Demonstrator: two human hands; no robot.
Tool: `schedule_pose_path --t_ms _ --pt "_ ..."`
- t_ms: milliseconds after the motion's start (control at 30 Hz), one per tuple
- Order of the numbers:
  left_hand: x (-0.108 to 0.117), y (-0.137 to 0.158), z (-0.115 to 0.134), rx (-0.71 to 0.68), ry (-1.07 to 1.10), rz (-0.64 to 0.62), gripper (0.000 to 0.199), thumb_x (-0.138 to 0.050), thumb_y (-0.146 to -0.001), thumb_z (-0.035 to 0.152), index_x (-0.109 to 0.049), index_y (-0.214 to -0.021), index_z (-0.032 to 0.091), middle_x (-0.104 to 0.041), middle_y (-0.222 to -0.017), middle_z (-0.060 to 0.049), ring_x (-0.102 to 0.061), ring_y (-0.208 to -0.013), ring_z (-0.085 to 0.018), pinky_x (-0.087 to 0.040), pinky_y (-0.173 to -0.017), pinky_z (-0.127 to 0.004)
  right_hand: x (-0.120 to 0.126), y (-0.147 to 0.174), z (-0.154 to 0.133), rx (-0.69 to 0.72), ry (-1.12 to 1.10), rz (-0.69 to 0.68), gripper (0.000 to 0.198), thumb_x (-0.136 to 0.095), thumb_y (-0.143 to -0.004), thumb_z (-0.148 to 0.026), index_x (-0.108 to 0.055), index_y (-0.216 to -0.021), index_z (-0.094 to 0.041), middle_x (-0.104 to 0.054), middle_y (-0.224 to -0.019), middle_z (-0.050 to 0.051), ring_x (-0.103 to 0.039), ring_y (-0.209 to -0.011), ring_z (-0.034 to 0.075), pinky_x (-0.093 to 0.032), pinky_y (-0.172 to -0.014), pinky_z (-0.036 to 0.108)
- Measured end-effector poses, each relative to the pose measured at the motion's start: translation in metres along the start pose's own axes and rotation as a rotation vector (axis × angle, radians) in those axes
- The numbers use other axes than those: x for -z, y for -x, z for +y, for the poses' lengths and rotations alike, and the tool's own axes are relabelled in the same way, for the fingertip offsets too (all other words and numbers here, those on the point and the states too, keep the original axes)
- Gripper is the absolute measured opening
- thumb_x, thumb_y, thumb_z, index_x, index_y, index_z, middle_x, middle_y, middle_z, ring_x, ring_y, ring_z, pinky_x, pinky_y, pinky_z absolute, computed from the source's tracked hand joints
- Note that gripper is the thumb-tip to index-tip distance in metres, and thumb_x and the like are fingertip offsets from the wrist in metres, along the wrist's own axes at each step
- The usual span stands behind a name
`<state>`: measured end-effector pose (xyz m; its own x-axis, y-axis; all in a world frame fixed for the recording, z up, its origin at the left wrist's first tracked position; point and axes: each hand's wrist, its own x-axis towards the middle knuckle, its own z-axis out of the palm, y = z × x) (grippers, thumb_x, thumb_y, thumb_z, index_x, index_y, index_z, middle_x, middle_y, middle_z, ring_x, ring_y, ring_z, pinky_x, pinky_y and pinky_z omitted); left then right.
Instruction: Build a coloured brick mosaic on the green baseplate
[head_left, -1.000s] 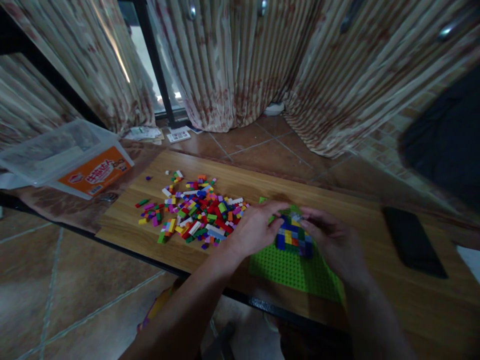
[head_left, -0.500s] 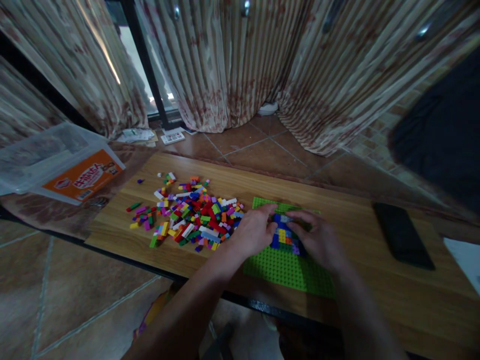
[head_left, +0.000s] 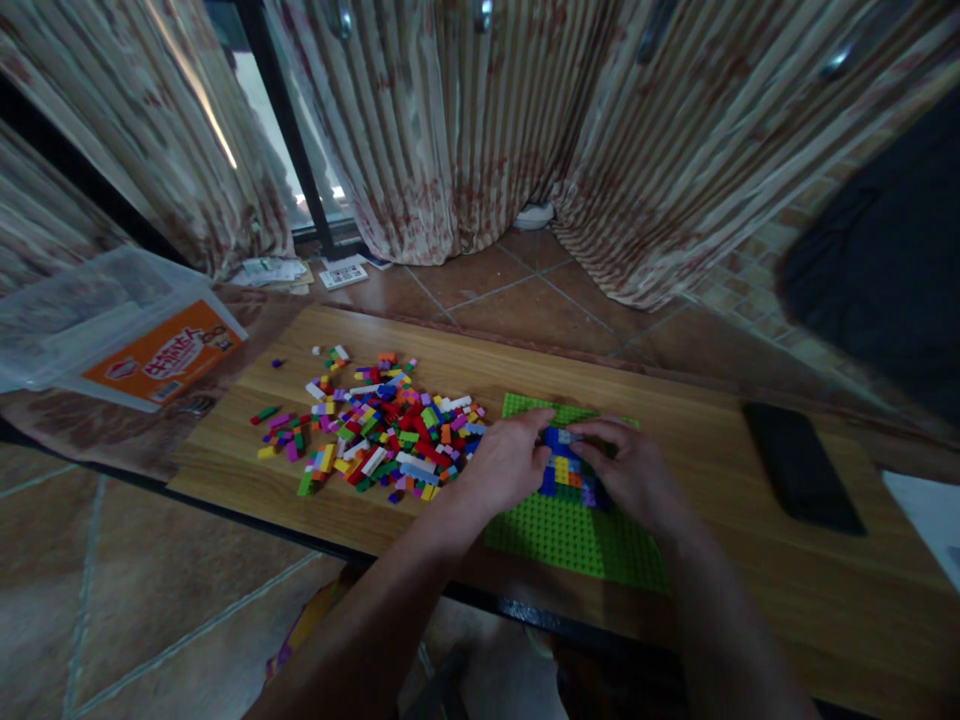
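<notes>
The green board (head_left: 570, 545) lies on the wooden table (head_left: 465, 355), and it is the landmark for all the other places. On the far half of this board sits a flat block of bricks (head_left: 562, 470), mostly blue, with yellow, orange, green and purple pieces among them. The near half of the board shows only its rows of studs.

The left hand (head_left: 510, 465) is over the left part of the board, at the left edge of the block. Its thumb and first finger are bent towards each other; whether they pinch a brick, I cannot tell. The right hand (head_left: 634, 480) is over the right part of the board, with the fingertips at the far right corner of the block. These fingers are curved and close together, but I cannot tell if a piece is between them.

To the left of the board there is a loose heap of bricks (head_left: 397, 430) in many colours. Further left than the heap stands a clear plastic box (head_left: 131, 320) with an orange label (head_left: 165, 355). To the right of the board lies a black phone-like object (head_left: 804, 468), and beyond it a white paper (head_left: 926, 520). Striped curtains (head_left: 420, 130) hang behind the board.
</notes>
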<state>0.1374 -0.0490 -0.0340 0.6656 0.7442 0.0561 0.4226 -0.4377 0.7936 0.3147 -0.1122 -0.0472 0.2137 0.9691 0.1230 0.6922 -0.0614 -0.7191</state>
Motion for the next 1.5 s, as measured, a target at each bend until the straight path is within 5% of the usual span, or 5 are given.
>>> schedule_pose_path --t_ms 400,667,1500 --pt "-0.001 0.001 0.000 -0.016 -0.051 0.014 0.046 -0.053 -0.081 0.007 -0.055 -0.126 0.016 -0.069 -0.114 -0.008 -0.065 -0.106 -0.020 -0.050 -0.100 -0.035 -0.001 -0.003 -0.001 -0.003 -0.010 -0.006 0.016 -0.061 -0.080 -0.028 -0.075 -0.086 -0.025 -0.074 -0.092 0.005 -0.066 -0.090 0.023 -0.049 -0.089 0.044" --pt "-0.006 0.001 0.002 -0.148 -0.184 -0.008 0.032 -0.051 -0.085 0.012 -0.061 -0.115 0.016 -0.064 -0.110 -0.009 -0.060 -0.106 -0.022 -0.050 -0.097 -0.036 -0.003 0.001 -0.001 0.019 -0.024 0.015 0.016 -0.060 -0.084 -0.029 -0.074 -0.092 -0.025 -0.072 -0.096 0.005 -0.065 -0.093 0.023 -0.049 -0.090 0.043" --pt "-0.008 0.002 0.004 -0.140 -0.220 -0.020 0.034 -0.051 -0.088 0.015 -0.059 -0.120 0.013 -0.063 -0.112 -0.010 -0.057 -0.108 -0.024 -0.047 -0.100 -0.038 -0.005 -0.002 -0.009 0.035 0.132 0.001 0.022 -0.054 -0.089 -0.034 -0.072 -0.091 -0.021 -0.071 -0.092 0.007 -0.062 -0.090 0.024 -0.045 -0.087 0.041"
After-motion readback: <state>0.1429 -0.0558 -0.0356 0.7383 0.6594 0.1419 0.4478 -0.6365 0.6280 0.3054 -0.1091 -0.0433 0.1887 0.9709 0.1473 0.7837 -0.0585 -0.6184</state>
